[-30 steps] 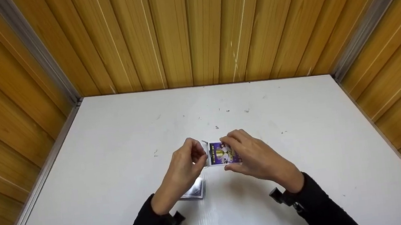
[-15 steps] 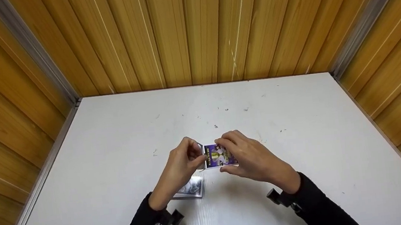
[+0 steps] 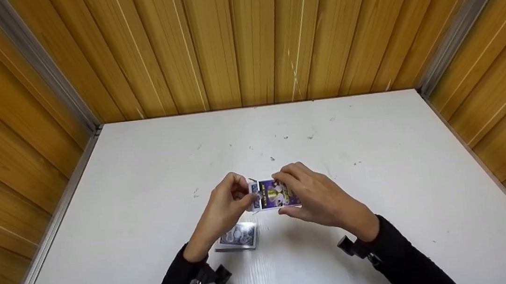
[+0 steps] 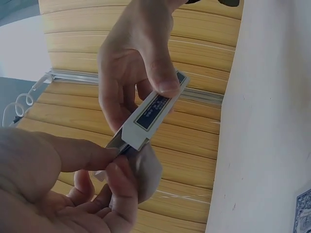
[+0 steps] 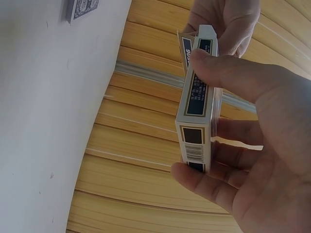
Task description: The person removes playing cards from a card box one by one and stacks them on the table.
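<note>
My right hand (image 3: 313, 197) grips a small playing-card box (image 3: 270, 194) above the table, thumb on one narrow side and fingers on the other. Purple print with a gold trophy covers its upper face; a barcode (image 5: 195, 152) marks its closed end in the right wrist view. At the open left end, my left hand (image 3: 226, 203) pinches blue-patterned playing cards (image 3: 254, 190) that stick out a little. A white flap (image 4: 148, 172) hangs off this end in the left wrist view. Below the left hand, a deck of cards (image 3: 238, 237) lies on the table with its patterned back up.
The white table (image 3: 152, 171) has small dark scuffs towards its middle and back. Wood-plank walls (image 3: 219, 42) stand behind and at both sides, with grey metal strips at the corners. Each black sleeve (image 3: 406, 257) carries a small wrist camera mount.
The box has shifted slightly left. My left hand has drawn back a little from the opening, and a patterned strip of cards now shows there. More of the table deck is uncovered.
</note>
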Demonstrator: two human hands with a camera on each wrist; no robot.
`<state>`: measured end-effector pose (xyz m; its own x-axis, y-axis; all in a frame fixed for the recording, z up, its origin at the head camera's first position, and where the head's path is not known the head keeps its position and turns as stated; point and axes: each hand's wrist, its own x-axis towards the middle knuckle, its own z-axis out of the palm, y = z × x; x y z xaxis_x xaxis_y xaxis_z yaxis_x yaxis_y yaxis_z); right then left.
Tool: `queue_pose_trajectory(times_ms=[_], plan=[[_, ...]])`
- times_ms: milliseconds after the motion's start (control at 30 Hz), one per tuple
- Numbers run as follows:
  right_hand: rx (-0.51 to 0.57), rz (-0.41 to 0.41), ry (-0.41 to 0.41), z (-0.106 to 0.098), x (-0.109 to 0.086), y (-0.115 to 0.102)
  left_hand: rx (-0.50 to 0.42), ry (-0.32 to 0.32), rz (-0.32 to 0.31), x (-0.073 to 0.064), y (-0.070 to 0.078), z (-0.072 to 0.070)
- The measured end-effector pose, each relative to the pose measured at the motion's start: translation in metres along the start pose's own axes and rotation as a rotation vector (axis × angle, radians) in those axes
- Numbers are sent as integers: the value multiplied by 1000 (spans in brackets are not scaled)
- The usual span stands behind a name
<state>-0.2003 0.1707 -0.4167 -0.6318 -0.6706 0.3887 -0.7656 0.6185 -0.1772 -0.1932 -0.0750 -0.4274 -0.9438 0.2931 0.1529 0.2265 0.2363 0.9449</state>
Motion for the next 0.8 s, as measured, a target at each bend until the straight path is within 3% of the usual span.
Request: queue_pose_trajectory(times_ms=[133, 233, 367, 600, 733, 800], plan=[[12, 19, 2, -1, 0, 4, 19, 27, 36, 1, 2, -7], [28, 42, -3, -2, 0, 6, 92, 58, 81, 0, 4, -14], [38, 68, -12, -4, -1, 8, 260, 86, 122, -2, 4, -20], [43, 52, -2, -4, -2, 8, 475, -23, 126, -8, 6, -15], [39, 25, 3, -1, -2, 7, 698, -4, 209, -13, 5, -9], [32, 19, -2, 0, -2, 7, 768, 23, 253, -14, 4, -6]])
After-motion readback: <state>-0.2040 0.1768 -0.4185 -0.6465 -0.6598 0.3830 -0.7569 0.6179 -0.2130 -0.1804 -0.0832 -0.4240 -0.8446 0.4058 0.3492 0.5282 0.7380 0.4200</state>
